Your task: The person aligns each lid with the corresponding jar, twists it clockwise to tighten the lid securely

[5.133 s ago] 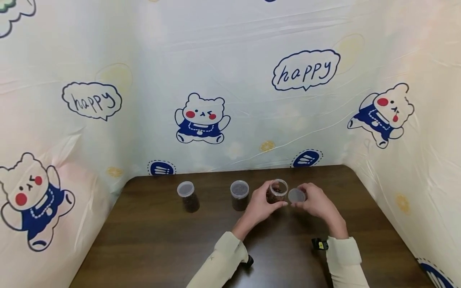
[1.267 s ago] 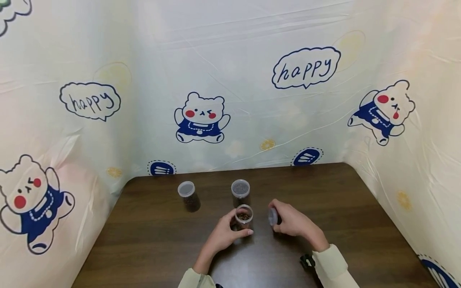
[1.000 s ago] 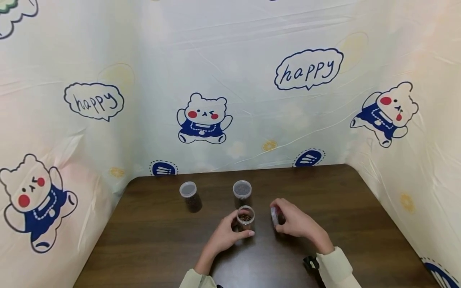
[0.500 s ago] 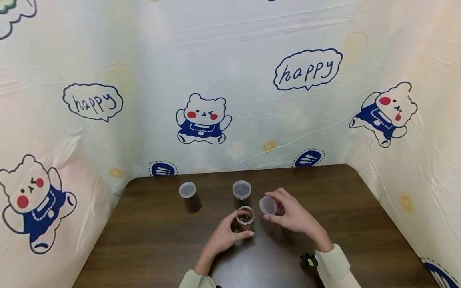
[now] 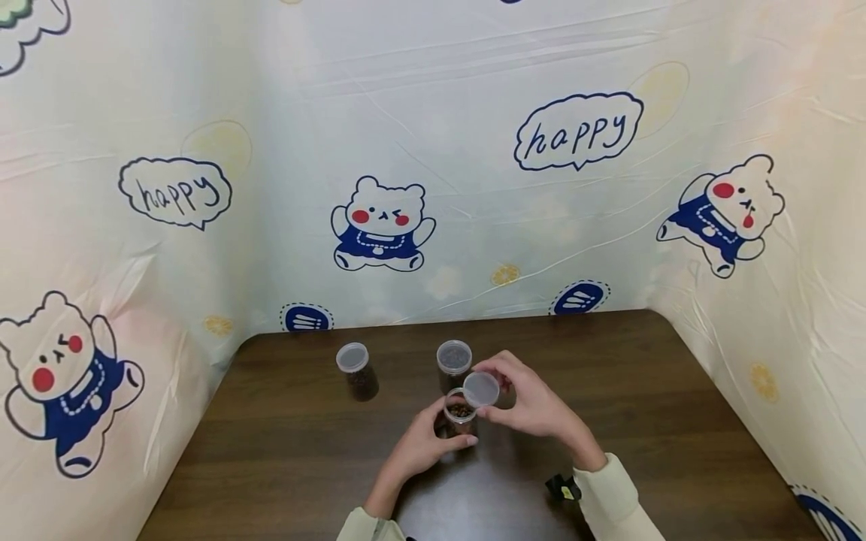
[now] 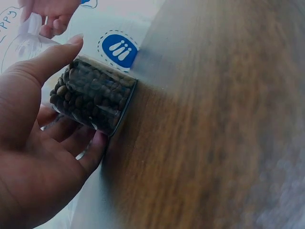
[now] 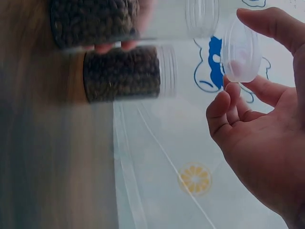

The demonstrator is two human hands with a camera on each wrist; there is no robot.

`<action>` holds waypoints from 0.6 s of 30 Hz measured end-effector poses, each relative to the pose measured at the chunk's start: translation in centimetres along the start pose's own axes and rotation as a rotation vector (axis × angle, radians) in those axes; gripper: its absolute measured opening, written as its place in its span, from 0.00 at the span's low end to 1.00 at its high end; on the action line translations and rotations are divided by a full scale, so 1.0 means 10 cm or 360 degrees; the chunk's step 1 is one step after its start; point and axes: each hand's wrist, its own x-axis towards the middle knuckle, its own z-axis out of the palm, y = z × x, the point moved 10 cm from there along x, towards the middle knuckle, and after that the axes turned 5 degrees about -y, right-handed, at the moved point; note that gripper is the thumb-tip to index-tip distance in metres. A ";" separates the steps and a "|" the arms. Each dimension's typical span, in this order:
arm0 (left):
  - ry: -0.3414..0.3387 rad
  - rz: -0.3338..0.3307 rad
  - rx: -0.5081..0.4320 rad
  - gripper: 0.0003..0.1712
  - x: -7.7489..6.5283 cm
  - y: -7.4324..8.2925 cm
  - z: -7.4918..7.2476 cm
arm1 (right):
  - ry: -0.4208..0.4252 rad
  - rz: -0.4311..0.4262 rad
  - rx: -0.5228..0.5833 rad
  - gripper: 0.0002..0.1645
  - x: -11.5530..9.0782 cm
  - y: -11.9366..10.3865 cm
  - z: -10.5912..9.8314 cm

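My left hand [image 5: 421,442] grips a clear jar [image 6: 93,93] part filled with dark brown beans; it stands upright on the table with its mouth uncovered. Thumb and fingers wrap its two sides. In my right hand [image 5: 531,394] a translucent plastic lid [image 5: 482,390] is pinched by the edge between thumb and fingers. The lid is tilted and overlaps the right part of the jar's mouth in the head view. In the right wrist view the lid [image 7: 241,50] is just off the threaded rim of the jar.
Right behind the held jar stands a lidded jar of beans [image 5: 454,359]. Another lidded jar [image 5: 356,371] is farther left on the dark wooden table [image 5: 271,443]. A printed curtain [image 5: 473,225] hangs along the table's back and sides.
The open jar and lid came from the right toward the table's middle. Since then my left hand has kept still, while my right hand has turned the lid flatter and brought it left over the jar.
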 end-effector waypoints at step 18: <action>0.0013 0.0025 0.0039 0.36 0.00 0.01 0.00 | -0.0045 -0.0032 0.0071 0.34 0.09 -0.05 0.27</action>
